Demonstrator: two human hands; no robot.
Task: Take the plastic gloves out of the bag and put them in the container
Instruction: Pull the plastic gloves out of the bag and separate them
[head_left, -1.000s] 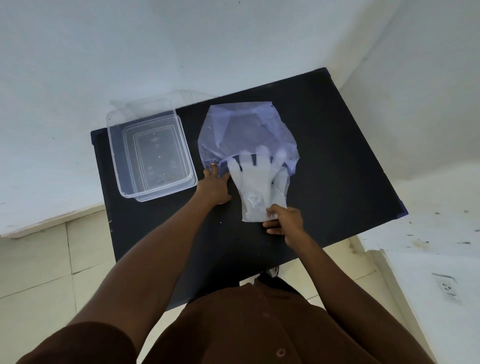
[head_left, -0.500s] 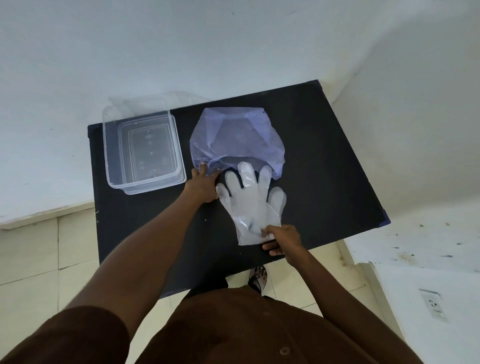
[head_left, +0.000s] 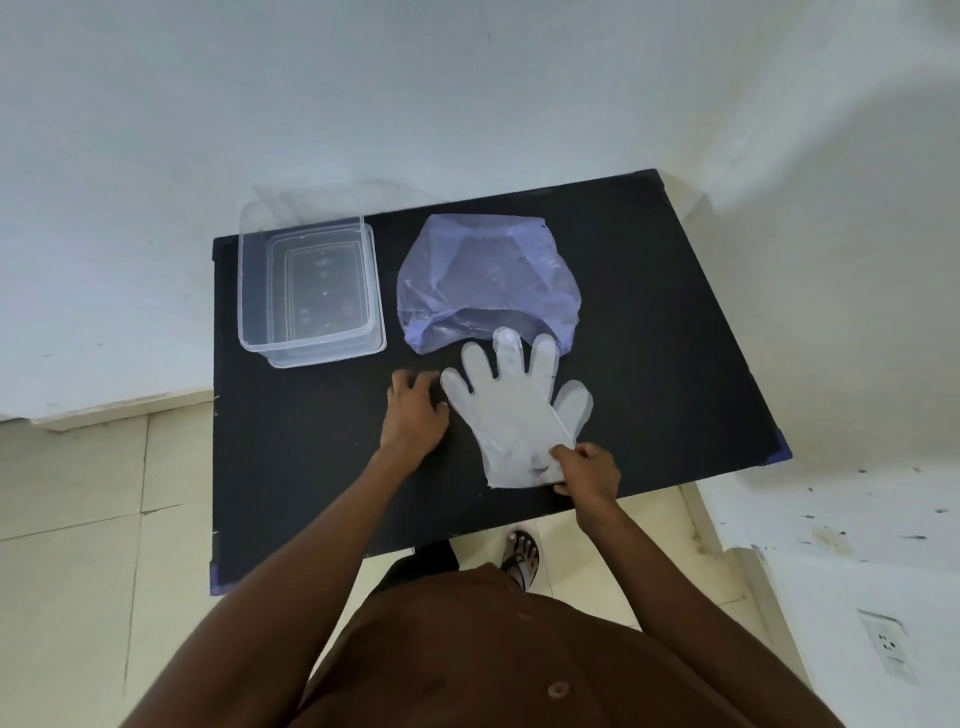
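My right hand (head_left: 589, 467) pinches the cuff end of the plastic gloves (head_left: 514, 410) between thumb and fingers, at the corner nearest my body. The gloves lie flat on the black table (head_left: 675, 322), fully clear of the bag (head_left: 485, 280), fingers spread and pointing away from the grip. Their fingertips reach the bag's open mouth; the middle one overlaps its edge. The translucent film makes it impossible to tell how many gloves are stacked: I see one glove outline, with a second edge showing along the thumb side near my grip.

My left hand (head_left: 415, 410) rests palm down on the table, just beside the little-finger edge of the gloves, fingers loosely curled and holding nothing. Whether its fingertips touch the film cannot be determined.

Beyond the gloves, away from the grip, the one purple bag lies slumped and open toward me; its interior is dark and its contents are not legible. Farther left of the left hand stands one clear container (head_left: 311, 291), open at the top, its far rim overhanging the table edge. Nothing lies between gloves and container except my left hand.

Below the table edge, one sandalled foot (head_left: 521, 556) is visible on the tiled floor (head_left: 93, 519). One wall socket (head_left: 885, 644) sits at the lower right.
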